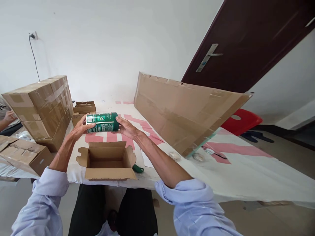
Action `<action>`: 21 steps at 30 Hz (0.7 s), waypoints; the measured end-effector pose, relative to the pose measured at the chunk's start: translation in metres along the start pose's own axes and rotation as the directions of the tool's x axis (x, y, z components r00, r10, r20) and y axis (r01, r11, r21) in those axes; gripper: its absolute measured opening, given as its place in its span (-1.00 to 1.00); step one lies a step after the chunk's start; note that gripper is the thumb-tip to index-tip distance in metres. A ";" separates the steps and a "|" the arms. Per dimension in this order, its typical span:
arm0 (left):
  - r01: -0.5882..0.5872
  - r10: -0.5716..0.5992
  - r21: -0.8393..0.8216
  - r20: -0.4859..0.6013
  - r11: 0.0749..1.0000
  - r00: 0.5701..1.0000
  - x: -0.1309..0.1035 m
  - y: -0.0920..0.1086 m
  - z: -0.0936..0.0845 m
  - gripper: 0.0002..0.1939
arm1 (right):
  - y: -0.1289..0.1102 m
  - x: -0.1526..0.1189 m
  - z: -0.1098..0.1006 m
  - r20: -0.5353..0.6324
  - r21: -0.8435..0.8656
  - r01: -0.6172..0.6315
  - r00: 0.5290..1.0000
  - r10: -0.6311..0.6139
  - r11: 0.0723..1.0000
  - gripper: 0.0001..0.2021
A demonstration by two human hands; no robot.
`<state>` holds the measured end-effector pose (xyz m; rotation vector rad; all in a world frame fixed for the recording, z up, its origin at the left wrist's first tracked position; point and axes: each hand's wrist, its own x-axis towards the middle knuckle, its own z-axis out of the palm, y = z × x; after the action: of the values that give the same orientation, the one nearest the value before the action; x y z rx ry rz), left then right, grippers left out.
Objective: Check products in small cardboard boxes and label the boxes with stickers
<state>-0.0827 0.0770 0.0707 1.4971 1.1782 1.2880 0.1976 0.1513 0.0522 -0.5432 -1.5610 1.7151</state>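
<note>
A green cylindrical canister point(102, 122) with a printed label lies sideways in the air, held between both my hands. My left hand point(81, 127) grips its left end, the thumb along the label. At the other end, by the dark green lid, my right hand point(126, 126) has its fingers closed round it. Below and nearer to me, a small cardboard box point(110, 173) stands with its flaps spread, and nothing shows inside it. A dark green object point(138, 168) lies against the box's right side.
Taped cartons point(44, 108) are stacked at the left, with another carton point(27, 154) in front. Open boxes point(85, 109) stand behind my left hand. A big cardboard sheet point(187, 111) leans at the right, near tape rolls point(198, 157). Another person's hand point(10, 116) shows far left.
</note>
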 end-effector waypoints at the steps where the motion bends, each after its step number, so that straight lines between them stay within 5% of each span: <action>1: 0.027 -0.027 -0.006 -0.013 1.000 1.000 -0.002 -0.002 0.000 -0.10 | 0.002 -0.001 -0.001 0.014 -0.004 -0.013 1.000 0.013 1.000 -0.30; 9: 0.144 -0.142 0.027 -0.048 0.989 0.989 -0.013 -0.028 -0.005 -0.21 | 0.023 -0.001 -0.014 0.109 -0.078 -0.068 0.991 0.076 0.995 -0.29; 13: 0.196 -0.201 -0.050 -0.106 0.979 0.974 -0.018 -0.049 -0.012 -0.17 | 0.042 -0.005 -0.030 0.005 -0.159 -0.143 0.989 0.145 0.977 -0.29; 21: 0.350 -0.358 -0.082 -0.314 0.933 0.879 -0.026 -0.113 -0.064 -0.08 | 0.083 -0.079 -0.049 -0.118 -0.124 -0.210 0.974 0.196 0.970 -0.20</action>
<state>-0.1623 0.0784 -0.0347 1.0082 1.5623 1.3127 0.2646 0.1253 -0.0504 -0.8756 -1.5999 1.7064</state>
